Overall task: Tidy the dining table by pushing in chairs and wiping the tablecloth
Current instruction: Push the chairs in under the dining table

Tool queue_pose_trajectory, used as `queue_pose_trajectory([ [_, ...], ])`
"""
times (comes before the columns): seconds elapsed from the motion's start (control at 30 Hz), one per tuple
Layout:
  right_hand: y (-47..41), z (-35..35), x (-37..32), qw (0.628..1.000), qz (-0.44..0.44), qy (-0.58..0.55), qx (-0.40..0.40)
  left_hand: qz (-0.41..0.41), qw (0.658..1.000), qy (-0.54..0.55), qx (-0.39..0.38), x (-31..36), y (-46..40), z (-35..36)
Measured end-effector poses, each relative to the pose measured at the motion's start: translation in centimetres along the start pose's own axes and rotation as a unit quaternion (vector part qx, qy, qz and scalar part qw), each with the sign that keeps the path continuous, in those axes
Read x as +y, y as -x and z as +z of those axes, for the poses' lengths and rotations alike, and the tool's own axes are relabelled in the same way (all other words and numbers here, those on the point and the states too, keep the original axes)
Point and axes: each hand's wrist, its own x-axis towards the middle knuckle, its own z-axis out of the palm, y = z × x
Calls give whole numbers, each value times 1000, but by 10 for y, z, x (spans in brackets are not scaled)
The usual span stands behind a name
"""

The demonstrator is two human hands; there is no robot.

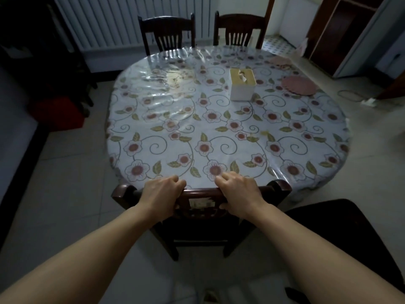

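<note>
Tablecloth [219, 128]: white w/ red-pink flowers, green leaves, dark curling vines; clear glossy cover. Chairs [167, 31]: dark brown wood. Tissue box [242, 88]: white, tan lid. Mats [299, 85]: dusty pink. Floor [72, 194]: pale grey tile. Radiator [122, 18]: white, ribbed.

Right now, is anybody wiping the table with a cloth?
No, both the left hand and the right hand grip the chair.

Tissue box [242, 84] on table [166, 137], two chairs [167, 32] behind it

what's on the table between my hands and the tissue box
Nothing: in the head view only bare flowered tablecloth lies between the hands gripping the chair and the tissue box.
</note>
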Motion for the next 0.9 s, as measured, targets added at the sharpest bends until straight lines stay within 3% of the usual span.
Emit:
queue_pose_trajectory([
  [0.2, 26, 10, -13, 999, 11, -17, -30, 36, 999, 9, 3, 7, 27, 16],
  [0.4, 58, 29, -39, 1000, 26, -6, 1, 86, 996, 38, -2, 10, 58, 35],
  [0.67, 62, 40, -77, 999, 12, -9, 31, 62, 998, 27, -8, -17, 80, 33],
  [0.9, 65, 38, -59, 999, -32, -9, 13, 50, 998, 23, -1, 5, 96, 39],
])
